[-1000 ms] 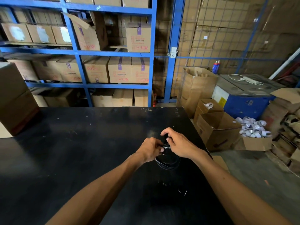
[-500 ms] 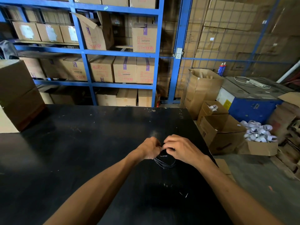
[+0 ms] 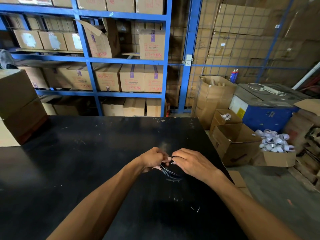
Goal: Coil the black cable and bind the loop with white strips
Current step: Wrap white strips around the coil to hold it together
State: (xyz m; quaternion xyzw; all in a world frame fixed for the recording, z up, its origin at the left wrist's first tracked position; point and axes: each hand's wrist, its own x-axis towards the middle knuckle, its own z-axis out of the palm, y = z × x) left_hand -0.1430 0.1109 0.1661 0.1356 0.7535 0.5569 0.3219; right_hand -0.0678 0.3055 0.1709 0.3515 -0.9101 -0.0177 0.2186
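Black tabletop [image 3: 78, 170] fills the near scene, with blue shelving [image 3: 124, 61] of cardboard cartons behind it and three open boxes on the floor at right, one heaped with white strips [image 3: 275, 142]. One coiled black cable [image 3: 168, 172] hangs just under the two hands near the table's right side. Left hand [image 3: 152, 159] has its fingers curled round the coil's top; right hand [image 3: 192, 162] pinches a small white strip [image 3: 170, 158] at the same spot, fingertips touching.
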